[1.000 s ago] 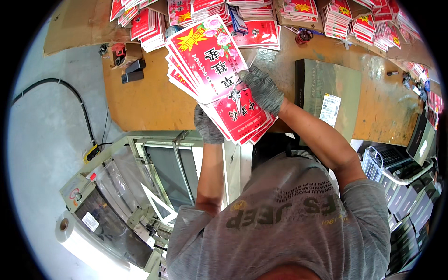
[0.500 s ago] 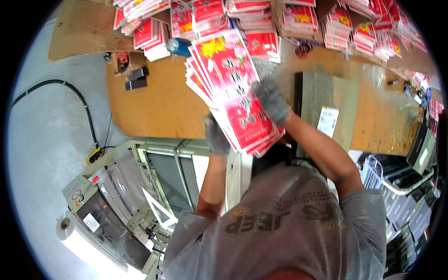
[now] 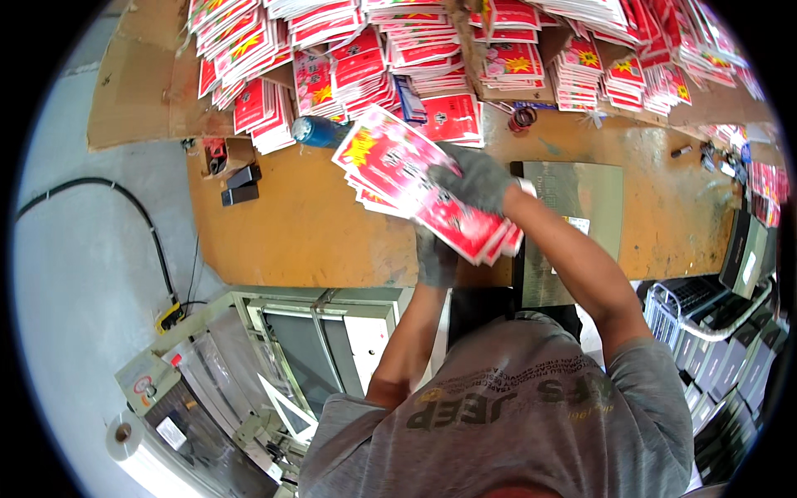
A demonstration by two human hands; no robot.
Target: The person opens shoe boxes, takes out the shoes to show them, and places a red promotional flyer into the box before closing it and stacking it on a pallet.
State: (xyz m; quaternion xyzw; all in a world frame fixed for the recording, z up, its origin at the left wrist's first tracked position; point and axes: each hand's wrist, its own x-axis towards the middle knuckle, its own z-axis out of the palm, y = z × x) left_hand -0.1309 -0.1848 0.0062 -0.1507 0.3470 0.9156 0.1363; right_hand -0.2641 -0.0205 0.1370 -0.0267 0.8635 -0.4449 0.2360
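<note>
A fanned stack of flat red printed packets (image 3: 394, 170), with white edges and yellow bursts, is held tilted above the table. My left hand (image 3: 437, 256), in a grey glove, supports the stack from below; its fingers are mostly hidden under it. My right hand (image 3: 477, 179), also gloved, lies over the upper face near the right edge, with its thumb on the top packet. Just beyond the stack, a single red packet pile (image 3: 452, 120) rests on the table by a blue bottle-like object (image 3: 314, 131).
Many piles of similar packets (image 3: 361, 75) fill cardboard boxes along the far edge. A grey-green box (image 3: 581, 187) lies right on the wooden table (image 3: 299, 224). Small black blocks (image 3: 241, 184) sit at left. A machine frame (image 3: 315, 340) and film roll (image 3: 124, 436) stand lower left, a wire basket (image 3: 664, 311) right.
The stack has tilted further to the left and its far end has come nearer. My left hand has shifted right beneath it. The view has shifted, showing more of the far piles.
</note>
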